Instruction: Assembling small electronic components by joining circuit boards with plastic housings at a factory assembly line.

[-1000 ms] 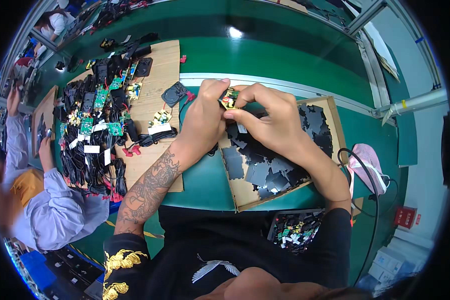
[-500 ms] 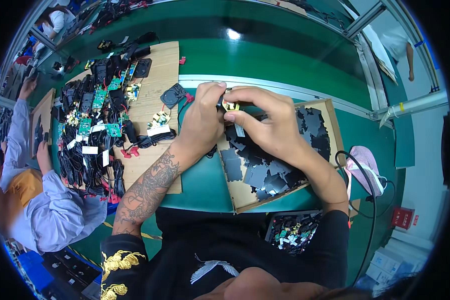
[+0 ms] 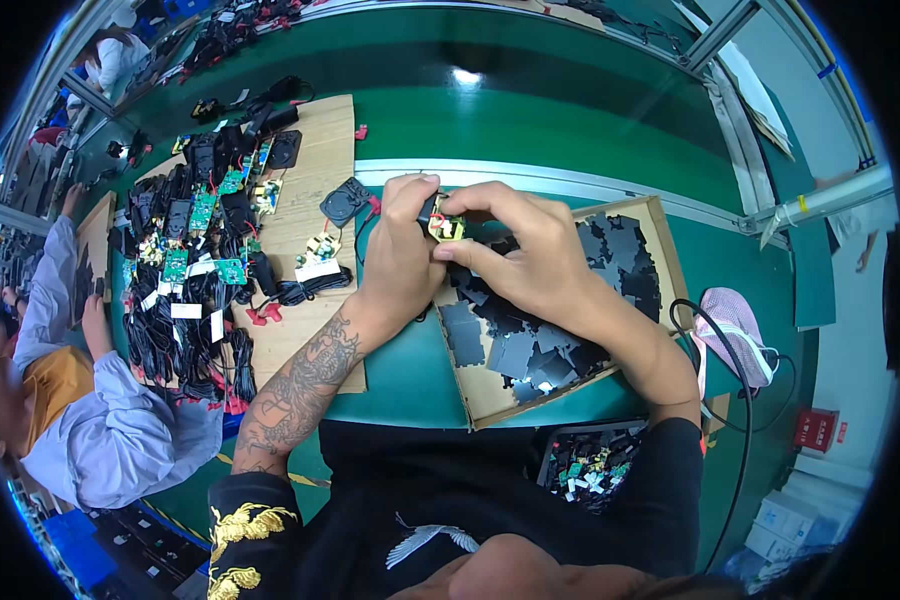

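Observation:
Above the near end of a cardboard box, my two hands meet around a small circuit board (image 3: 448,229) with yellow parts. My left hand (image 3: 398,240) is closed around its left side, where a black piece (image 3: 426,213) shows between the fingers. The thumb and forefinger of my right hand (image 3: 530,255) pinch the board from the right, forefinger above and thumb below. My left fingers partly hide the black piece, so its full shape cannot be made out. Under my right hand, the shallow cardboard box (image 3: 676,250) holds several thin black sheets (image 3: 545,350).
To the left, a cardboard sheet (image 3: 320,125) bears cabled black adapters, green boards (image 3: 202,210) and a black housing (image 3: 346,203). A pink mesh cap (image 3: 732,325) and a black cable (image 3: 749,420) lie right. A tray of boards (image 3: 590,465) sits below the table edge. A co-worker (image 3: 120,430) works at left.
The circuit board has tilted and now shows more of its yellow parts between my hands. My right fingers have shifted slightly left and down. The co-worker's arms have moved a little.

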Demonstrator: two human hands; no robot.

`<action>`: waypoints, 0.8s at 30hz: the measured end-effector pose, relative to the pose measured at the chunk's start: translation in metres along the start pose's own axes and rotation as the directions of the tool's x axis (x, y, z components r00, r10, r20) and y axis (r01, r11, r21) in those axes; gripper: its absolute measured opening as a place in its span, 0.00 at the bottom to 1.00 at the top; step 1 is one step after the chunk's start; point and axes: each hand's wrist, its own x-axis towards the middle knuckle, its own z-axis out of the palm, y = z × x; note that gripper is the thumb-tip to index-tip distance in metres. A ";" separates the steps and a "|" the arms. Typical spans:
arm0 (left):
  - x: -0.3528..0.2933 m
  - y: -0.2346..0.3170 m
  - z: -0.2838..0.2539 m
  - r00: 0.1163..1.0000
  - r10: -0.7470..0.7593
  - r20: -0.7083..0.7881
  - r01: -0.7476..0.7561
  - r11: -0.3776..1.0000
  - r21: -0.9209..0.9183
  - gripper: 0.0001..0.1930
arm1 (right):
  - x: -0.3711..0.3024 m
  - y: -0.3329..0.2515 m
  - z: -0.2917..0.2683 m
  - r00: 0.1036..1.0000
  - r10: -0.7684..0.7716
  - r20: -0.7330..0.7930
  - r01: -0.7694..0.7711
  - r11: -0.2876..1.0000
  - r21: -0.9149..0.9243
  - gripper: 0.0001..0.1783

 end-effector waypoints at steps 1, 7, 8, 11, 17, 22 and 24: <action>-0.001 0.000 0.000 1.000 0.006 -0.002 -0.006 1.000 -0.012 0.38 | 0.000 0.000 0.001 0.999 -0.032 0.015 0.032 0.999 -0.030 0.18; -0.003 0.000 -0.002 1.000 0.004 0.003 -0.004 1.000 -0.029 0.39 | 0.000 0.001 0.004 0.995 -0.095 -0.016 0.095 0.995 0.021 0.17; -0.004 0.000 -0.002 1.000 0.005 0.005 -0.005 0.999 -0.033 0.39 | 0.000 0.001 0.004 0.995 -0.096 -0.015 0.096 0.995 0.022 0.17; -0.005 -0.003 0.002 1.000 -0.002 -0.006 0.002 0.999 -0.052 0.40 | 0.001 0.002 0.004 0.995 -0.096 0.004 0.096 0.995 0.027 0.16; -0.001 -0.003 -0.009 0.994 0.105 -0.009 -0.105 0.994 0.030 0.39 | -0.001 -0.008 0.010 0.993 0.083 -0.089 -0.068 0.985 0.157 0.24; -0.004 -0.012 -0.007 0.984 0.175 -0.039 -0.175 0.985 0.009 0.44 | -0.004 -0.004 0.002 0.998 0.047 0.035 -0.049 0.997 0.067 0.22; -0.003 -0.017 -0.009 0.979 0.199 -0.036 -0.199 0.980 0.006 0.44 | -0.004 -0.003 0.002 0.997 -0.076 -0.003 0.076 0.994 0.081 0.19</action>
